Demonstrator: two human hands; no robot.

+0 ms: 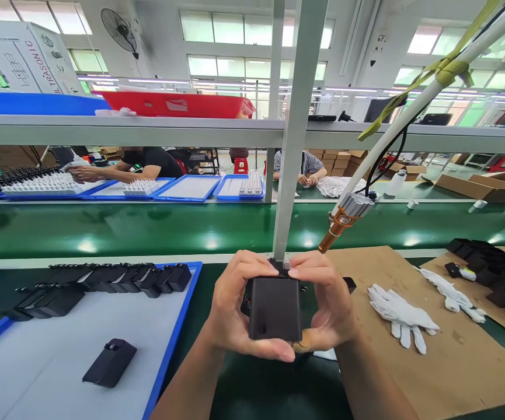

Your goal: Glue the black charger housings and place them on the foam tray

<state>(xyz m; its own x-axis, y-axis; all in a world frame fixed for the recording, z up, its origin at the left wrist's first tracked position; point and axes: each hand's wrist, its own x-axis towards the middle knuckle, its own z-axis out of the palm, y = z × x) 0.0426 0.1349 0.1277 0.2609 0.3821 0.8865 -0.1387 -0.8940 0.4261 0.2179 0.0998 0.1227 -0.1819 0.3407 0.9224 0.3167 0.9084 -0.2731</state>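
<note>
Both hands grip one black plastic box [275, 308] in front of me, above the dark green bench. My left hand [233, 309] closes round its left side, thumb along the bottom edge and fingers at the top. On the other side, my right hand [328, 303] pinches it between fingertips at the top and a thumb below. A small metal part shows at the box's top edge between my fingertips; I cannot make out what it is. To the left, a single similar black box [110, 363] lies on a white tray [59, 373] with a blue rim.
Rows of black boxes [147, 279] line the tray's back. White gloves [403, 315] lie on brown cardboard [466, 356] at right, near more black parts [493, 280]. A metal post [293, 146] and a hanging copper-tipped tool [337, 227] stand ahead. Two people work across the green belt [147, 227].
</note>
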